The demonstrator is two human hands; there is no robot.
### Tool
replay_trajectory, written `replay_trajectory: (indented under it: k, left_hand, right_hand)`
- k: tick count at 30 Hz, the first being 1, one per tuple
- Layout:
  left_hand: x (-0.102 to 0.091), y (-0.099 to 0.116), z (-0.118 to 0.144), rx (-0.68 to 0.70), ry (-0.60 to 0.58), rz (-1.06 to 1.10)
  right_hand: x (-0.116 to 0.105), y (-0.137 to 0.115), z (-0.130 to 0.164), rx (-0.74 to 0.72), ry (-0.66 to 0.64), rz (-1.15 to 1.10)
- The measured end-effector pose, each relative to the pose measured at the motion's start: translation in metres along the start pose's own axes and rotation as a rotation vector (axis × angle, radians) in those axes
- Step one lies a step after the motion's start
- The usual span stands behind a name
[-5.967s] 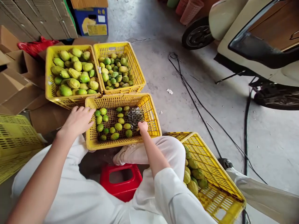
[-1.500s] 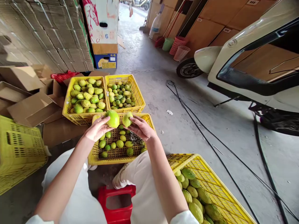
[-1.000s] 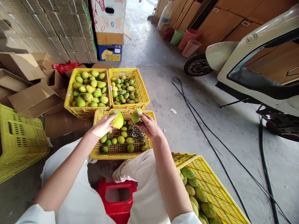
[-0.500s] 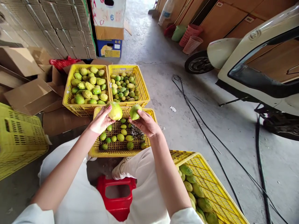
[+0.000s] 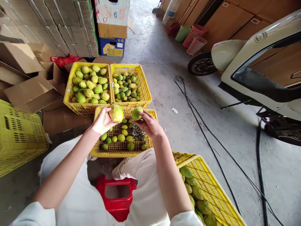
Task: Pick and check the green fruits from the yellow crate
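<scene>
My left hand (image 5: 102, 122) grips a large yellow-green fruit (image 5: 116, 112). My right hand (image 5: 149, 124) holds a smaller green fruit (image 5: 136, 113) beside it. Both fruits hover over the near yellow crate (image 5: 97, 152), whose bottom carries a thin layer of small green fruits and a crumpled dark net (image 5: 138, 132). Behind it stand a yellow crate of large fruits (image 5: 70, 91) on the left and a yellow crate of smaller fruits (image 5: 144, 84) on the right. A fourth yellow crate (image 5: 218, 196) with large fruits sits by my right knee.
A red stool (image 5: 115, 196) is under me. Flattened and open cardboard boxes (image 5: 28, 91) and an upturned yellow crate (image 5: 18, 135) lie to the left. A cream scooter (image 5: 258, 59) and black cables (image 5: 204, 125) occupy the concrete floor on the right.
Six seconds ago both hands were down at the near crate; since then each has lifted a fruit. Over the last second the fruits stay raised, turning slightly in my fingers.
</scene>
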State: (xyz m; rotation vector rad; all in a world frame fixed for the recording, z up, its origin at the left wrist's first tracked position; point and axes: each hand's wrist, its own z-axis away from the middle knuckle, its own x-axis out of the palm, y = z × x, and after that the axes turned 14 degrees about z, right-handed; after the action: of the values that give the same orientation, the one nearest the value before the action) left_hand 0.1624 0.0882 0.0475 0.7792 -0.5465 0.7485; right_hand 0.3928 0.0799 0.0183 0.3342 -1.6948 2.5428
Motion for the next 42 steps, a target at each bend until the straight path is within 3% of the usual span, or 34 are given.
replay_trajectory:
  k: [6, 16, 21, 26, 35, 42]
  left_hand:
    - [-0.010, 0.003, -0.004, 0.042, -0.096, -0.128]
    - [-0.016, -0.003, -0.010, -0.050, 0.077, -0.218]
    - [-0.016, -0.004, -0.008, -0.063, 0.013, -0.267]
    - [-0.016, -0.002, -0.009, -0.082, -0.026, -0.161]
    - [-0.018, 0.005, -0.005, -0.072, -0.123, -0.178]
    - [-0.013, -0.005, -0.005, -0.039, -0.019, -0.163]
  right_hand:
    - [0.001, -0.006, 0.004, 0.031, -0.105, -0.008]
    - [0.005, 0.005, -0.002, 0.074, -0.064, -0.031]
    - [0.002, 0.004, -0.001, 0.045, -0.064, 0.005]
    - [0.004, -0.001, 0.001, 0.053, -0.144, 0.023]
    - [0.002, 0.000, 0.001, 0.087, -0.035, -0.005]
    - [0.008, -0.001, 0.002, 0.063, -0.005, 0.048]
